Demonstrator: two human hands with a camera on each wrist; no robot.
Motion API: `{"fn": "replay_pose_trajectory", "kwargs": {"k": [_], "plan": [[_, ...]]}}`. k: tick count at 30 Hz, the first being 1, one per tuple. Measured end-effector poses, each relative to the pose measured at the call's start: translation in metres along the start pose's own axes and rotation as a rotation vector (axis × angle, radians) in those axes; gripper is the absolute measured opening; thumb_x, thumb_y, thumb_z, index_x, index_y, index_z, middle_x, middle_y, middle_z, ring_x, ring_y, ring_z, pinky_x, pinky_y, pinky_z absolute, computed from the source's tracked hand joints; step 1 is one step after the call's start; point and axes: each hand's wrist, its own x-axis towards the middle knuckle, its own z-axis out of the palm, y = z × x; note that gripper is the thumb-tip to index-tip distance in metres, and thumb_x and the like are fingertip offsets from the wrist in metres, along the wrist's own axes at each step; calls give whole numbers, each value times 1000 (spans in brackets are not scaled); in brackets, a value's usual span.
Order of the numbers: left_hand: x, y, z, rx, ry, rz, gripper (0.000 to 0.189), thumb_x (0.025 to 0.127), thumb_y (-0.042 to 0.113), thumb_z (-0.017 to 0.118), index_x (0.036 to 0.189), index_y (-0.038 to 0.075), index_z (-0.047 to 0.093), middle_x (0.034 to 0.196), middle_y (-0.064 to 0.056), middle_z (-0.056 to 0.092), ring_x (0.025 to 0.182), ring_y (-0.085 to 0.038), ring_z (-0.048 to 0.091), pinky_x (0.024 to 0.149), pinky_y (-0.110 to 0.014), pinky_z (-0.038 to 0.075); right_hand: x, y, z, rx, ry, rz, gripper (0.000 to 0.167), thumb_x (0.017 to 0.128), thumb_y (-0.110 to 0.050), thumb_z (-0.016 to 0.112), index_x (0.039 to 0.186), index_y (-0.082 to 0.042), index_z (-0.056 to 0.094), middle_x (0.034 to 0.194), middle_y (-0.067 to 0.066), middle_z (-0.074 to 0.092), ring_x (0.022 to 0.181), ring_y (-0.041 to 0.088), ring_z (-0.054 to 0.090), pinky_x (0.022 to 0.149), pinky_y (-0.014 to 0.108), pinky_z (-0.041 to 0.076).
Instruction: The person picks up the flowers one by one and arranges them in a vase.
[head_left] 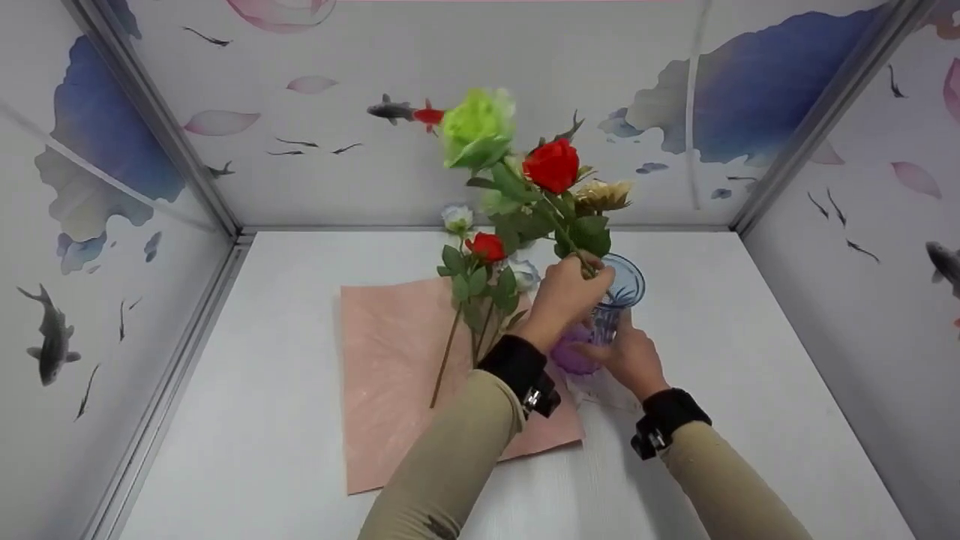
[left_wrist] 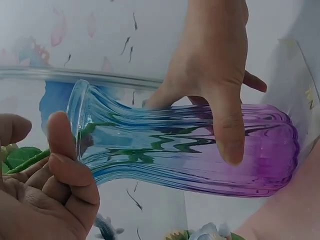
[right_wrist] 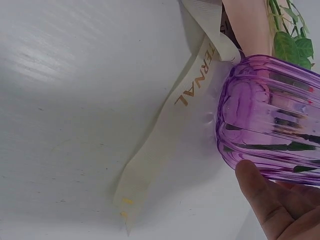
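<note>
My left hand (head_left: pixel 564 298) pinches a green flower stem (left_wrist: pixel 31 161) at the mouth of a ribbed glass vase (head_left: pixel 606 322). Above that hand rise a red rose (head_left: pixel 552 165), a pale green bloom (head_left: pixel 477 129) and a gold flower (head_left: pixel 602 195) with green leaves. The vase fades from a blue flared rim to a purple base (right_wrist: pixel 250 115). My right hand (head_left: pixel 636 358) grips the lower body of the vase, thumb (left_wrist: pixel 230 135) along one side. Green streaks show through the glass. Some of the stems are hidden behind my left hand.
A pink wrapping sheet (head_left: pixel 390 360) lies on the white table (head_left: pixel 720 315), with another red rose (head_left: pixel 487 247) and pale blue flowers (head_left: pixel 457 218) over its far side. A cream lettered ribbon (right_wrist: pixel 165 120) lies by the vase base. Printed panels (head_left: pixel 300 172) enclose the table.
</note>
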Motion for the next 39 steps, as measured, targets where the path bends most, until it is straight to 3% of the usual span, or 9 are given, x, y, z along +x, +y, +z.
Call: {"fn": "replay_pose_trajectory", "kwargs": {"k": [4,8,13,21,28,33,39], "plan": [[-1,2,-2,-139,23,27,29,105,30,52,103,6,70,77,-1,71,43,-20,61,44,-30,45,1,0,0,6,-3,12,128,73,-71,80,155,6,19,108,29,69,83,30,64,71,42,53],[-1,2,-2,-157,32,20,28,105,24,49,97,5,68,79,3,73,43,-18,62,42,-28,44,2,0,-1,18,-15,29,131,71,-74,79,157,4,17,112,30,68,85,30,64,72,41,53],[0,0,0,-50,31,0,23,104,26,50,93,12,65,79,0,73,44,-16,61,43,-26,44,2,-1,0,25,-34,41,132,73,-74,78,160,-1,11,122,30,66,90,31,64,76,42,54],[0,0,1,79,115,-19,23,101,31,56,86,14,63,68,0,62,52,-15,60,55,-29,47,0,-2,-2,14,-38,51,131,73,-73,78,160,-2,12,125,33,64,103,38,67,87,51,56],[2,1,3,154,111,-15,6,95,21,61,94,16,64,87,2,63,78,-16,59,72,-29,48,0,-3,-1,16,-26,35,131,73,-74,78,159,0,13,114,30,68,93,33,67,79,47,56],[5,-1,6,215,145,18,24,96,23,60,113,8,69,105,-7,73,96,-23,69,83,-37,54,-1,0,0,11,5,2,127,73,-71,80,157,0,17,109,30,69,93,37,69,79,50,55],[8,-5,7,285,173,80,29,103,22,56,114,0,71,112,-17,74,105,-31,70,90,-42,55,-2,1,1,23,6,8,126,72,-71,80,157,-2,17,115,33,67,101,40,69,84,53,54]]}}
